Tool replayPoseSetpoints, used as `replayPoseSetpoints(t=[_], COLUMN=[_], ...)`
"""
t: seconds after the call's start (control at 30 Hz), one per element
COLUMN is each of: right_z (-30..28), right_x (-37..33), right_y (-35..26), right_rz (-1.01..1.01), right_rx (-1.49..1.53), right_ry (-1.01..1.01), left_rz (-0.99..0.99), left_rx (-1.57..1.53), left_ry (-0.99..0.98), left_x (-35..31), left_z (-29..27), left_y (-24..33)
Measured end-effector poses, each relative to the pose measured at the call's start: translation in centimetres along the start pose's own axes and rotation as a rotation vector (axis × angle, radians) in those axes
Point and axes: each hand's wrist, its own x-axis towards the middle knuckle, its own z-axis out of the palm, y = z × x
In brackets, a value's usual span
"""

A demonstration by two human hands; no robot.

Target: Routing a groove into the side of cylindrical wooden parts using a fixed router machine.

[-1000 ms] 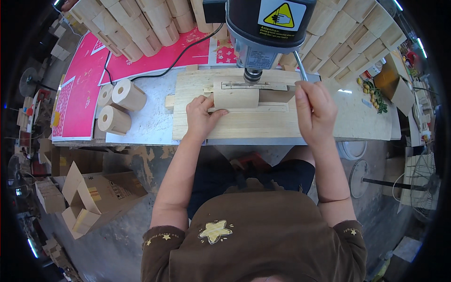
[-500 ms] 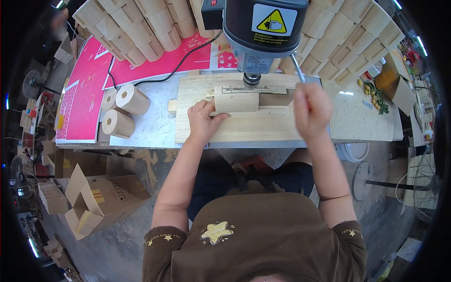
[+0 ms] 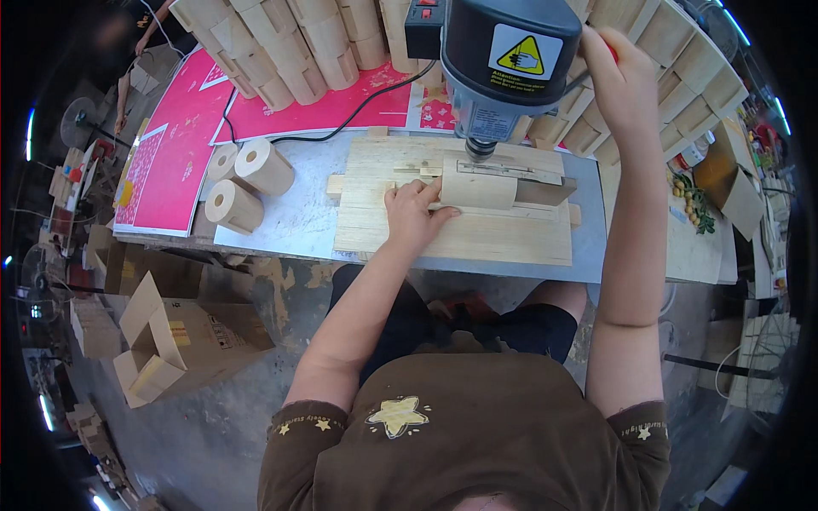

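Note:
A pale wooden cylinder (image 3: pixel 479 191) lies on its side in a wooden jig board (image 3: pixel 503 244), beneath the chuck (image 3: pixel 481 152) of a drill press (image 3: pixel 503 51). My left hand (image 3: pixel 415 211) is closed against the cylinder's left end, with the thumb along its near side. Whether a drill bit touches the wood cannot be made out. Up at the right of the machine, my right hand (image 3: pixel 620 81) grips the press lever (image 3: pixel 578 83); a bit of red shows at its fingers.
Several wooden cylinders with holes (image 3: pixel 264 168) stand left of the board. Behind the press rise stacked wooden pieces (image 3: pixel 298 51). A black cable (image 3: pixel 358 119) crosses pink sheets (image 3: pixel 319 106). An open carton (image 3: pixel 192 345) sits on the floor, left. Another person's arm (image 3: pixel 123 98) shows far left.
My right hand has swung the lever up and away from me. My left hand and the cylinder have shifted right under the chuck. The whole view has also moved slightly.

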Motion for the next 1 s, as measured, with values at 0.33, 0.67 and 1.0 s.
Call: replayPoseSetpoints(t=[0.33, 0.67, 1.0], right_z=[-0.3, 6.1, -0.1], right_x=[-12.9, -17.2, -9.9], right_y=[-1.2, 4.4, 3.3], right_rz=[0.019, -0.178, -0.028], right_rx=[0.054, 0.236, 0.041], right_ry=[-0.033, 0.084, 0.121], left_rz=[0.079, 0.028, 0.023], left_rx=[-0.076, -0.092, -0.109], left_ry=[0.129, 0.117, 0.103], left_x=[-0.5, -1.2, -0.8], left_z=[1.8, 0.4, 0.4], left_y=[-0.9, -0.6, -0.2])
